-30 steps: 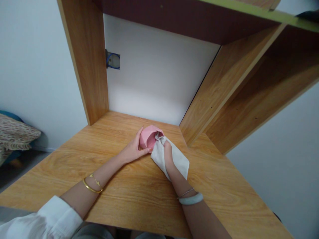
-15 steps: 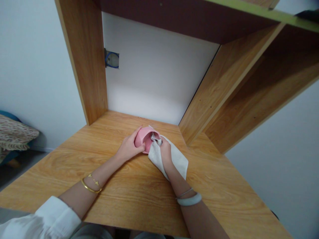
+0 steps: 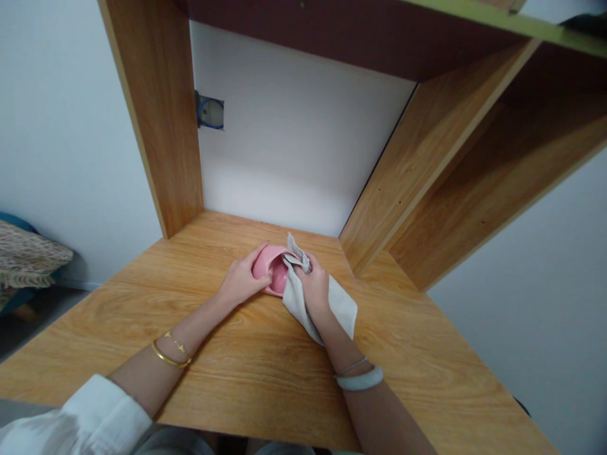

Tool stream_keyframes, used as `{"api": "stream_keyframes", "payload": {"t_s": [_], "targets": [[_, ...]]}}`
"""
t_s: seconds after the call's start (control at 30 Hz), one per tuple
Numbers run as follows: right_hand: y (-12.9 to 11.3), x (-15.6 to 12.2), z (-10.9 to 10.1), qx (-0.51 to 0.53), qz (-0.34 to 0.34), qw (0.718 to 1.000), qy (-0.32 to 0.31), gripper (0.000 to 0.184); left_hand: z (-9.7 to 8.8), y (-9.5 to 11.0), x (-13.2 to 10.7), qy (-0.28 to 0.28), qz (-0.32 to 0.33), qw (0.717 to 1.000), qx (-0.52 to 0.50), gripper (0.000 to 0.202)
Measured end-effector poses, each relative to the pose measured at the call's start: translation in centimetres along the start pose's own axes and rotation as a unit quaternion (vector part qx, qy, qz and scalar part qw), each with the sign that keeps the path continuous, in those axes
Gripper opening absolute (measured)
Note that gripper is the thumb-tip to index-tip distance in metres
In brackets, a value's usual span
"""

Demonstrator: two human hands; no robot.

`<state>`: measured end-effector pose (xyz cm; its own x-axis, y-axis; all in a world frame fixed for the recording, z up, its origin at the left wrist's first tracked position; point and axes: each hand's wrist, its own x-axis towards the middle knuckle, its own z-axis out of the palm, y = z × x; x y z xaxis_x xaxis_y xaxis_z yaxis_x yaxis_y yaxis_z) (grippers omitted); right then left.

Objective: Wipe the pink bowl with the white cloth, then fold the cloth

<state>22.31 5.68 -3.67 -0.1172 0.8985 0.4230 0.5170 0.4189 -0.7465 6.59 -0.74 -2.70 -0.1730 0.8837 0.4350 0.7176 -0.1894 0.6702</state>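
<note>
- Here, in the head view, a pink bowl [image 3: 271, 270] sits tipped on its side on the wooden desk [image 3: 265, 373], near the back of the desktop, its opening turned toward the right hand.
- The left hand [image 3: 243, 282] wraps the bowl's left outer wall, fingers curled around it and the thumb lying along the lower rim, so the bowl is held firmly.
- The right hand [image 3: 313, 287] is closed on a white cloth [image 3: 332, 303], fingers bunched tight on the fabric just beside the bowl's opening.
- One gathered end of the cloth presses against the bowl's rim and a corner sticks up above it; the remainder drapes down over the right wrist and onto the desk.
- A gold bangle [image 3: 168, 357] and a thin chain circle the left forearm, and a white sleeve [image 3: 80, 420] covers the arm at the bottom edge.
- A pale bangle [image 3: 360, 379] and a fine bracelet sit on the right wrist.
- Wooden shelf uprights [image 3: 161, 120] rise on either side of the white back wall, and a round blue-rimmed outlet box [image 3: 209, 112] is set in that wall beside the left upright.
- A patterned cushion [image 3: 28, 253] lies at the far left, well apart from the desk.
</note>
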Motion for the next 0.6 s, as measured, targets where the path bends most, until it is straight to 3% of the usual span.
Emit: {"api": "stream_keyframes", "payload": {"t_s": [0.13, 0.33, 0.6], "targets": [[0.1, 0.0, 0.0, -0.041, 0.007, 0.999, -0.021, 0.03, -0.1, 0.1, -0.2, -0.033, 0.038, 0.999, -0.005, 0.069], [0.9, 0.2, 0.3, 0.011, 0.023, 0.998, -0.065, 0.027, -0.2, 0.2, -0.2, -0.033, 0.067, 0.997, -0.024, 0.065], [1.4, 0.4, 1.7, 0.195, 0.078, 0.976, -0.049, 0.024, 0.3, 0.3, -0.1, -0.037, 0.014, 0.998, -0.055, 0.085]]}}
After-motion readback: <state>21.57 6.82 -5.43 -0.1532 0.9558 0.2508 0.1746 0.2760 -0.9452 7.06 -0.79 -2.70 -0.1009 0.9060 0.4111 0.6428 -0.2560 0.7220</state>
